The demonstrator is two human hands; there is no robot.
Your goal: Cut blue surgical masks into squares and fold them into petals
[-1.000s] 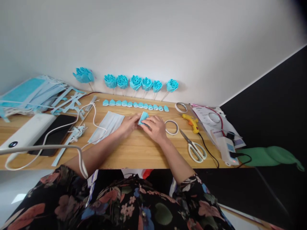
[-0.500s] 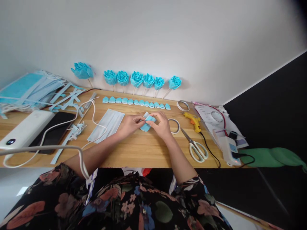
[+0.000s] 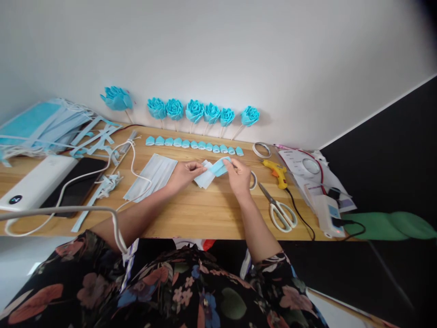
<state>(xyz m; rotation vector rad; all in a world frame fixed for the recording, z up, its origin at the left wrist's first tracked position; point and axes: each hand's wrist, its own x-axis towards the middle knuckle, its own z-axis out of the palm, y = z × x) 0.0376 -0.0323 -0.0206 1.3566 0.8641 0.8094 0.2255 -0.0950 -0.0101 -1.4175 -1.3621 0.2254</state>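
Observation:
Both my hands hold one small piece of light blue mask fabric (image 3: 212,172) just above the wooden table (image 3: 191,214). My left hand (image 3: 184,174) pinches its left end, and my right hand (image 3: 239,173) pinches its right end, so the piece is stretched open between them. A flat face mask (image 3: 152,176) lies on the table left of my left hand. A row of several small blue folded petals (image 3: 194,145) lies behind my hands. A ring of tape (image 3: 253,180) sits partly hidden under my right hand.
Several blue fabric roses on sticks (image 3: 194,111) lean on the wall. Scissors (image 3: 278,210), a yellow glue gun (image 3: 278,173) and a second tape ring (image 3: 261,149) lie right. A mask stack (image 3: 37,125), cut strips (image 3: 99,136), a power bank (image 3: 32,184) and a phone (image 3: 73,189) are left.
The folded blue piece was pressed on the table under both hands; now it is lifted and pulled open, with my right hand moved to the right.

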